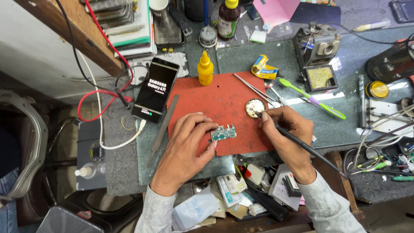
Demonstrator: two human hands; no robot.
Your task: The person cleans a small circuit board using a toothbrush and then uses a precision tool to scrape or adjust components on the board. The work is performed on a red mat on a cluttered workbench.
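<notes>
A small green circuit board (224, 132) lies on a red mat (220, 97). My left hand (186, 146) rests on the mat and holds the board's left end with its fingertips. My right hand (288, 133) grips a black soldering iron (302, 144) like a pen. The iron's tip touches a small round tin of paste (255, 107) at the mat's right edge. The iron's cable runs off to the lower right.
A phone (155, 89) with a lit screen lies left of the mat, on a white cable. A yellow bottle (205, 68), tweezers (254, 89), a green toothbrush (311, 98), a soldering stand (318, 58) and a metal file (163, 129) surround the mat. Boxes crowd the shelf below.
</notes>
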